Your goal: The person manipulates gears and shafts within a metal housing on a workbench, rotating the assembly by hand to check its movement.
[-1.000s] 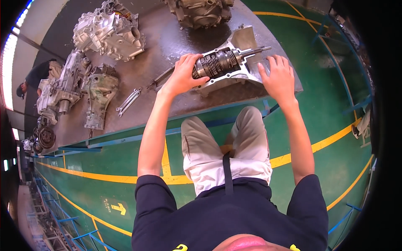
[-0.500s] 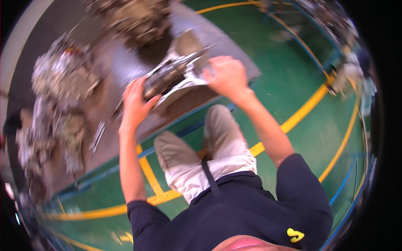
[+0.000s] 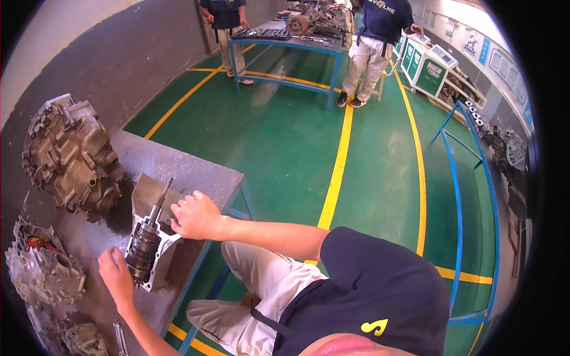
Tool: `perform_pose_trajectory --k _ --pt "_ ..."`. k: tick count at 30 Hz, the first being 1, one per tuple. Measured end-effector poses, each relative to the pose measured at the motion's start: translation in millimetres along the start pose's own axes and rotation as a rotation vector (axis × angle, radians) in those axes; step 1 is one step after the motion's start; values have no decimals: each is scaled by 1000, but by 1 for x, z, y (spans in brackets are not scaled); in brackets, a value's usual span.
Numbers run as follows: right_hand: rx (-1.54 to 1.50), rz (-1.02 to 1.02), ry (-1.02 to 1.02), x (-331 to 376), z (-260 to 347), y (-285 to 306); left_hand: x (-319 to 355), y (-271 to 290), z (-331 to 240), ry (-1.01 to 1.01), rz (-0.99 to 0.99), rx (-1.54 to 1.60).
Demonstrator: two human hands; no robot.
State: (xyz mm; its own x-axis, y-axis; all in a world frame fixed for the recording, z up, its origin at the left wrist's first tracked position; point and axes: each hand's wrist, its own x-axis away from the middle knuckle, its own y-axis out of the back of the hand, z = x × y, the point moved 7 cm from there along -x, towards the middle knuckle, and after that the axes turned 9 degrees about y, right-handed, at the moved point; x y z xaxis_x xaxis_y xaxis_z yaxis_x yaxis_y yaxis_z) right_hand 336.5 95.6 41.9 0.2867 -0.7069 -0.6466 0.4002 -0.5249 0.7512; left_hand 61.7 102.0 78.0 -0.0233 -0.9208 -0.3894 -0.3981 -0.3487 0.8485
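Bench (image 3: 190, 166): gear shaft (image 3: 143, 250), axis one-to-seven o'clock.
Left hand (image 3: 116, 277) nearer, unclenched, shaft at two o'clock; right hand (image 3: 196, 216), grasp unclear.

The floor (image 3: 285, 160) is painted green, crossed by yellow lines (image 3: 335, 184), and the left wall (image 3: 136, 59) is dark grey below and pale above. In front there is a grey metal tabletop (image 3: 196, 169) on a blue frame, and farther away stands a second tabletop (image 3: 285, 43) with blue legs, well apart from the first. To the right are green and white cabinets (image 3: 431, 76), a blue rail frame (image 3: 456, 196) and blue panels (image 3: 485, 51) on the wall, under very bright white light.
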Motion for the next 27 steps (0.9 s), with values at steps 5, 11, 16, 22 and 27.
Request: perform_pose_trajectory --k 5,11,16,22,27 --pt "-11 4 -2 1 -2 -4 -60 -27 8 73 102 112" --pt "-6 -32 -13 1 -5 -1 -44 -68 34 348 308 194" --pt "-17 -55 -6 2 -1 3 -38 -60 24 351 297 190" --pt "-18 -38 17 3 4 5 -33 -57 27 368 301 202" --pt "-31 -47 12 3 2 5 -29 -50 14 464 335 124"
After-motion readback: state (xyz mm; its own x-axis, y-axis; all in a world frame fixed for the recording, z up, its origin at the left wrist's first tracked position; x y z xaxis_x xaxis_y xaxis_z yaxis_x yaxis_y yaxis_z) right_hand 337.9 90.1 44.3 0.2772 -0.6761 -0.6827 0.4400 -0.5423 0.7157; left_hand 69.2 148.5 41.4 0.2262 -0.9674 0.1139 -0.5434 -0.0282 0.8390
